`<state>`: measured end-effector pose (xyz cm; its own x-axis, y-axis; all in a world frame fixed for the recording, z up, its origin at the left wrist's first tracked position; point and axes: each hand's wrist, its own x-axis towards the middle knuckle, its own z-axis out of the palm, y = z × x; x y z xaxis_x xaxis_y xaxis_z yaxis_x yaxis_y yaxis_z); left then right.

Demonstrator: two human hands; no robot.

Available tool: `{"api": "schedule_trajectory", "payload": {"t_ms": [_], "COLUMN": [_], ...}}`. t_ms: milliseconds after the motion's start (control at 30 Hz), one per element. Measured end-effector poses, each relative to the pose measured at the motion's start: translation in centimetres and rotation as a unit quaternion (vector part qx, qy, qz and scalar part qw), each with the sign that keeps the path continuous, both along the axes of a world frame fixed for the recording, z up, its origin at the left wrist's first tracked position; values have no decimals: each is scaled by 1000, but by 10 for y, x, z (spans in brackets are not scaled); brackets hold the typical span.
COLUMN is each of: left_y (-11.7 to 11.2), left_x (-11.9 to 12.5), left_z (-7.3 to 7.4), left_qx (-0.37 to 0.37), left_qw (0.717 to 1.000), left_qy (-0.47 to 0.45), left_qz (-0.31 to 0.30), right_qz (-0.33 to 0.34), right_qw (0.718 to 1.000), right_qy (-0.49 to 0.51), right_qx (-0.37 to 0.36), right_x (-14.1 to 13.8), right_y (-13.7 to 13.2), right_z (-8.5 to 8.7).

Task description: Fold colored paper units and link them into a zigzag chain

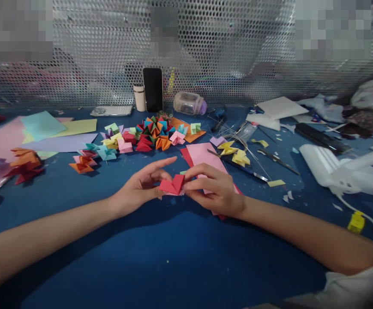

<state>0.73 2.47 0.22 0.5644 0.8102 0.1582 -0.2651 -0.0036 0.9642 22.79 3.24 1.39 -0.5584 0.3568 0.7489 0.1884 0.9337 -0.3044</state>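
Between my two hands, above the blue table, is a small folded red paper piece with a V-shaped notch along its upper edge. My left hand pinches its left end between thumb and fingers, with the index finger stretched out above. On the other end, the fingertips of my right hand close on the paper. Under and behind my right hand lie pink and red paper sheets. Beyond my hands sits a cluster of many-coloured folded paper units.
Coloured sheets and an orange-red folded stack lie at left. A phone stands upright before a perforated metal panel, near a clear jar on its side. Scissors, wires, scraps and a white lamp occupy the right.
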Motion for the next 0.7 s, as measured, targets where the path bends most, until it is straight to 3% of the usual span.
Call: {"api": "schedule_trajectory", "payload": {"t_ms": [267, 467, 700], "left_y": [0, 1, -3], "left_x": [4, 5, 4], "left_z": [1, 2, 4], "left_qx": [-58, -87, -37], "left_qw": [997, 994, 996], "left_qy": [26, 31, 21], "left_qz": [45, 54, 79], "right_qz": [-59, -60, -47], "right_qw": [990, 992, 994], "right_qy": [97, 99, 84], "right_qx": [-87, -46, -50], "right_x": [-11, -8, -7], "right_y": [1, 3, 2], "right_z": [0, -2, -3]}}
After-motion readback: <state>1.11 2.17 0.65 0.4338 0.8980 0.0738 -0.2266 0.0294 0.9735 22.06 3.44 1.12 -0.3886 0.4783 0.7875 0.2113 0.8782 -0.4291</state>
